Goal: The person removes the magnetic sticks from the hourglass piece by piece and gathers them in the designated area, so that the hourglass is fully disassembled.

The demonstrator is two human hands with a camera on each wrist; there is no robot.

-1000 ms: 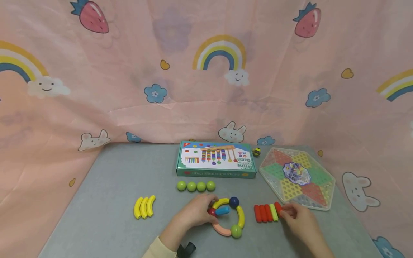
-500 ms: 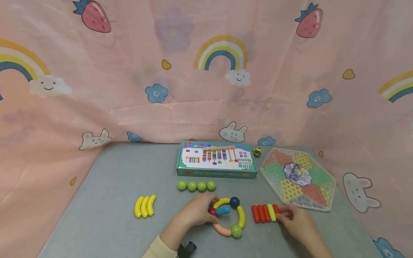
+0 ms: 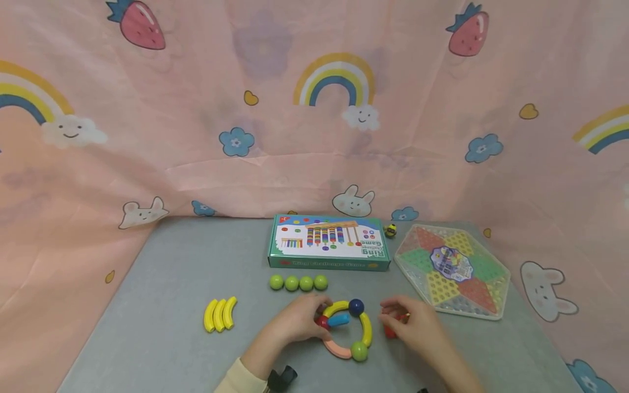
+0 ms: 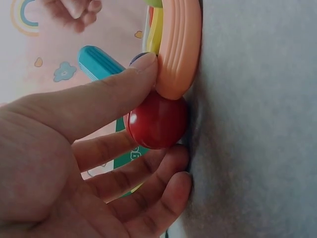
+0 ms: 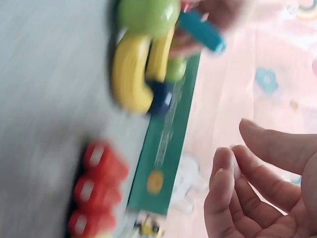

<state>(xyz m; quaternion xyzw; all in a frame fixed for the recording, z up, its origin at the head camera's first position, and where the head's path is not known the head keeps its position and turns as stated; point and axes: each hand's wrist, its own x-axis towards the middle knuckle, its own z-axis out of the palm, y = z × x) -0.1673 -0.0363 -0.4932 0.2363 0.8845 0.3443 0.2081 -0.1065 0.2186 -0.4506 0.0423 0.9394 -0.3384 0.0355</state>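
The left hand [image 3: 295,323] is gripping the red ball [image 4: 157,121] of the toy ring [image 3: 362,332], which is lying on the grey worktop [image 3: 162,284] in front of the game box [image 3: 328,242]. The right hand [image 3: 415,327] is hovering over the red sticks [image 5: 96,191], fingers loosely curved and holding nothing.

Cream sleeve [image 3: 241,377], left arm
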